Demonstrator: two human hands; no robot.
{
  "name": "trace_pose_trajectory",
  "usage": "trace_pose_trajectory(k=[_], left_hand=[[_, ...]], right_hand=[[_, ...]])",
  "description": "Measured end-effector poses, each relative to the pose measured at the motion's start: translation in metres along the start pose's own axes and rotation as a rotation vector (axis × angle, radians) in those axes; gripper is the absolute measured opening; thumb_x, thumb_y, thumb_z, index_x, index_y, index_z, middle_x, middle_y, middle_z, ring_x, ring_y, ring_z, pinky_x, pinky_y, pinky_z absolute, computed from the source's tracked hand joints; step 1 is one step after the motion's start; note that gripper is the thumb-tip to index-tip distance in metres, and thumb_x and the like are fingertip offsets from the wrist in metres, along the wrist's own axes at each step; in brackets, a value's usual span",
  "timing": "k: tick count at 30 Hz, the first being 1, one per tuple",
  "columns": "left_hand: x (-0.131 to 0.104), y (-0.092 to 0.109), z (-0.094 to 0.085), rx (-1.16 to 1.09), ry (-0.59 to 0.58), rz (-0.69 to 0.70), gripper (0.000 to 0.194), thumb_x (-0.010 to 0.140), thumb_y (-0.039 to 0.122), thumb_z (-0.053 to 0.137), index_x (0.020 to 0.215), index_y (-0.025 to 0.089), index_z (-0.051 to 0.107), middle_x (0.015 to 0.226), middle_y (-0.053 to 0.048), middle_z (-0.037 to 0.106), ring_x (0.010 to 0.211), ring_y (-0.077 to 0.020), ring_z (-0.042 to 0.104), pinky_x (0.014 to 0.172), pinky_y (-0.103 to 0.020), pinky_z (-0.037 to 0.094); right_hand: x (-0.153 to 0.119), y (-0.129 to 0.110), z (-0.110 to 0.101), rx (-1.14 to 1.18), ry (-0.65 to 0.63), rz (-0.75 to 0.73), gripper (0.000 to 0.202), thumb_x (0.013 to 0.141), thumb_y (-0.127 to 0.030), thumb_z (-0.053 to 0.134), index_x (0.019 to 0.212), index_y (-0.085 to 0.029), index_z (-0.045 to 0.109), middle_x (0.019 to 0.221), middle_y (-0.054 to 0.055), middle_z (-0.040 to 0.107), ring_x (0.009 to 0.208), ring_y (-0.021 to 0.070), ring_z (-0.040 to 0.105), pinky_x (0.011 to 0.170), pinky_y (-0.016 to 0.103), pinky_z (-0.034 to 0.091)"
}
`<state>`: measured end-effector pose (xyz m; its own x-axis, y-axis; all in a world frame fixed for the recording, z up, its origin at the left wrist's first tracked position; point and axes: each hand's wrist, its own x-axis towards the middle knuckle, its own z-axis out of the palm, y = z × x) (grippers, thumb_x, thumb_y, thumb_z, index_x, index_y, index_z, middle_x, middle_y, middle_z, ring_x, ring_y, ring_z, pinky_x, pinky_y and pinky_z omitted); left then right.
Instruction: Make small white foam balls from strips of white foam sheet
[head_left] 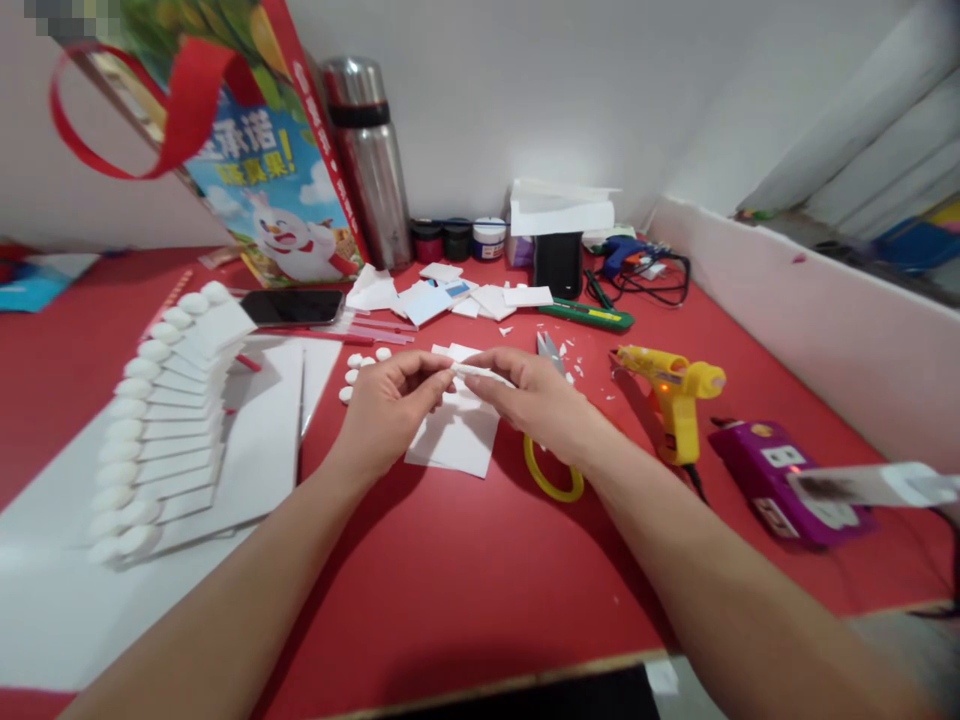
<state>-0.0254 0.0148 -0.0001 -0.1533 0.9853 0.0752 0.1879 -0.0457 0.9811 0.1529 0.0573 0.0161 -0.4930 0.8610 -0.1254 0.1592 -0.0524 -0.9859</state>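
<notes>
My left hand [382, 405] and my right hand [540, 400] meet over the middle of the red table. Between their fingertips is a thin white strip [484, 373], perhaps rolled; its material is unclear. Both hands pinch it, the left at its left end and the right along its length. Beneath them lie white paper pieces [454, 445]. Several small white rounded pieces [351, 377] sit left of my left hand. Scissors with yellow handles [553, 485] lie partly hidden under my right hand. At left stands a curved white stair-like model [176, 430] edged with white rounded pieces.
A yellow glue gun [675, 400] and a purple power strip [780, 485] are on the right. Behind are a green cutter [592, 315], white scraps [427, 303], a phone [292, 307], paint jars [457, 240], a steel flask [371, 165] and a printed bag [289, 200].
</notes>
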Motion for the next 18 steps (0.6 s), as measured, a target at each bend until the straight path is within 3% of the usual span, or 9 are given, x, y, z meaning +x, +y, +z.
trace_pose_trajectory(k=[2,4,6,8,13,15,18], left_hand=[[-0.001,0.001,0.003,-0.041,0.018,-0.047,0.019,0.08,0.029,0.076,0.092,0.014,0.075,0.067,0.0,0.066,0.058,-0.0106,0.055,0.057,-0.024,0.045],[-0.001,0.002,0.005,-0.069,0.034,-0.059,0.019,0.078,0.028,0.077,0.09,0.014,0.076,0.064,0.0,0.065,0.057,-0.0103,0.054,0.056,-0.024,0.045],[-0.002,0.002,0.007,-0.058,0.048,-0.056,0.018,0.077,0.028,0.077,0.089,0.014,0.076,0.062,0.001,0.064,0.055,-0.0103,0.053,0.056,-0.024,0.045],[-0.003,0.002,0.006,-0.03,0.057,-0.041,0.018,0.078,0.028,0.077,0.089,0.015,0.076,0.061,0.001,0.063,0.055,-0.0104,0.054,0.055,-0.023,0.044],[-0.001,0.002,0.001,-0.032,0.014,0.021,0.017,0.08,0.028,0.076,0.09,0.015,0.076,0.075,-0.003,0.073,0.066,-0.0138,0.062,0.062,-0.026,0.049],[0.0,0.003,-0.001,-0.032,-0.018,0.035,0.014,0.08,0.026,0.076,0.089,0.015,0.076,0.08,-0.005,0.075,0.072,-0.0158,0.066,0.068,-0.027,0.052],[0.0,0.006,-0.003,-0.056,-0.118,0.047,0.011,0.081,0.023,0.074,0.088,0.015,0.076,0.084,-0.005,0.077,0.077,-0.0167,0.069,0.074,-0.028,0.055]], right_hand=[[0.0,0.003,0.002,-0.2,0.097,-0.159,0.015,0.09,-0.029,0.064,0.087,-0.016,0.07,0.076,0.0,0.066,0.069,0.0121,0.055,0.061,0.024,0.04],[-0.001,0.004,0.004,-0.345,0.16,-0.239,0.018,0.09,-0.028,0.061,0.079,-0.017,0.069,0.069,-0.001,0.063,0.066,0.0121,0.053,0.06,0.025,0.037],[-0.002,0.005,0.005,-0.423,0.212,-0.268,0.016,0.088,-0.025,0.062,0.076,-0.017,0.068,0.063,-0.002,0.058,0.06,0.0109,0.048,0.056,0.025,0.033],[-0.002,0.004,0.007,-0.349,0.2,-0.23,0.017,0.088,-0.028,0.064,0.075,-0.017,0.066,0.062,-0.002,0.058,0.057,0.0101,0.046,0.053,0.024,0.032],[0.002,0.0,0.001,0.365,-0.155,0.239,0.042,0.1,-0.05,0.047,0.087,-0.015,0.065,0.074,0.008,0.071,0.054,0.0142,0.061,0.054,0.027,0.052],[0.003,0.001,-0.004,0.517,-0.276,0.347,0.04,0.103,-0.044,0.042,0.095,-0.013,0.066,0.08,0.013,0.075,0.062,0.0175,0.069,0.063,0.03,0.058],[0.001,0.003,-0.011,0.555,-0.357,0.359,0.028,0.101,-0.033,0.051,0.097,-0.011,0.067,0.086,0.014,0.077,0.067,0.0183,0.073,0.068,0.032,0.06]])
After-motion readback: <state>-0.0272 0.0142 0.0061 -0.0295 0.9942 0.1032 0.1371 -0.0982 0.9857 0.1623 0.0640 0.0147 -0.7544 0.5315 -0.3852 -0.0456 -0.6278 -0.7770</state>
